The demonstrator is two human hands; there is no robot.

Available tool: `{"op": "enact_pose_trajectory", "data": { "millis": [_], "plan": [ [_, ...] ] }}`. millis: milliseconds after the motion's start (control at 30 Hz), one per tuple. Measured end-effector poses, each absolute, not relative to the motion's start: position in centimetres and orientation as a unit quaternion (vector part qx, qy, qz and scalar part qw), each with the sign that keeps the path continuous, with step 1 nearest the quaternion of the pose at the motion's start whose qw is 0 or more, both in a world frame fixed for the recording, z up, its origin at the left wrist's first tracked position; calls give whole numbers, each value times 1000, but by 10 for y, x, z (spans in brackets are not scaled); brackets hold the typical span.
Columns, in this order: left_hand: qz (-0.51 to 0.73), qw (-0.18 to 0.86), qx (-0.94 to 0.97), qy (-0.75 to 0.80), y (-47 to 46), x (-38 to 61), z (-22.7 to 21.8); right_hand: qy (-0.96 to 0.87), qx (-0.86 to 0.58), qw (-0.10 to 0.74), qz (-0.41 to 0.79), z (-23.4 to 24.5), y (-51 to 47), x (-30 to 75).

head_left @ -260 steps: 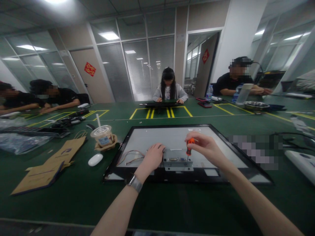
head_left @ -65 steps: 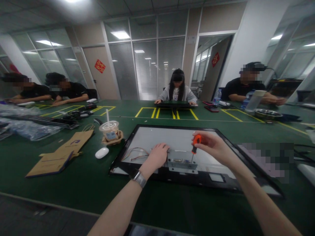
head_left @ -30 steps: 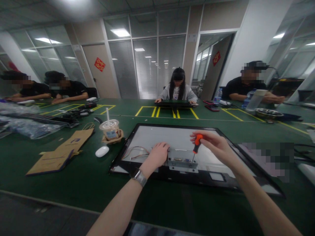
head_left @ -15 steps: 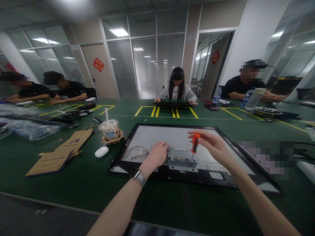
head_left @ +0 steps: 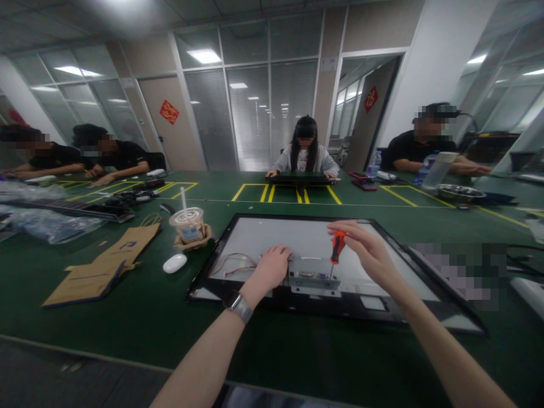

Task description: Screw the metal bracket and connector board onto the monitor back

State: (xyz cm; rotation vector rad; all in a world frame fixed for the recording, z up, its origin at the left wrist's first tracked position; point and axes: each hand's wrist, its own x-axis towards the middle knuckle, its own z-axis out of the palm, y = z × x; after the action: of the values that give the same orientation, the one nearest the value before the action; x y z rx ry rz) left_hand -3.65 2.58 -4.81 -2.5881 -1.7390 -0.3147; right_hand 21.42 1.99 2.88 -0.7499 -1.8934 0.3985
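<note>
A flat display panel (head_left: pixel 250 231) with a black frame lies on the green table, its pale back facing up. On its near middle sits a metal bracket (head_left: pixel 314 283) with connector ports along it. My left hand (head_left: pixel 274 266) lies on the panel against the bracket's left end, fingers stretched forward and fingertips partly hidden. My right hand (head_left: pixel 368 249) holds an orange-and-black screwdriver (head_left: pixel 339 247) at its handle between thumb and fingers. The screwdriver stands nearly upright, slightly tilted, its tip down at the bracket's right part. Thin wires (head_left: pixel 232 262) lie left of my left hand.
Left of the panel are a drink cup (head_left: pixel 189 226) in a cardboard holder, a white mouse (head_left: pixel 174 263) and a brown paper bag (head_left: pixel 102 263). A person (head_left: pixel 304 153) sits opposite with another panel. Other people sit at both sides. Cables (head_left: pixel 521 255) lie at right.
My right hand has shifted slightly right around the screwdriver handle, its fingers drawn closer together. The screwdriver leans a touch more; its tip stays at the bracket. My left hand stays put.
</note>
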Motion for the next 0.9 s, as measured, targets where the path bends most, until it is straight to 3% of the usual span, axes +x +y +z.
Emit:
{"op": "enact_pose_trajectory", "data": {
  "millis": [400, 633, 900],
  "plan": [
    [-98, -5, -823, -559, 24, -36, -45, -770, -323, 534, 132, 28, 15, 208],
    [-94, 1, -826, -556, 24, -36, -45, -755, -305, 534, 227, 28, 16, 211],
    [-98, -1, -824, -558, 24, -36, -45, -753, -323, 543, 183, 29, 20, 211]
  ]
}}
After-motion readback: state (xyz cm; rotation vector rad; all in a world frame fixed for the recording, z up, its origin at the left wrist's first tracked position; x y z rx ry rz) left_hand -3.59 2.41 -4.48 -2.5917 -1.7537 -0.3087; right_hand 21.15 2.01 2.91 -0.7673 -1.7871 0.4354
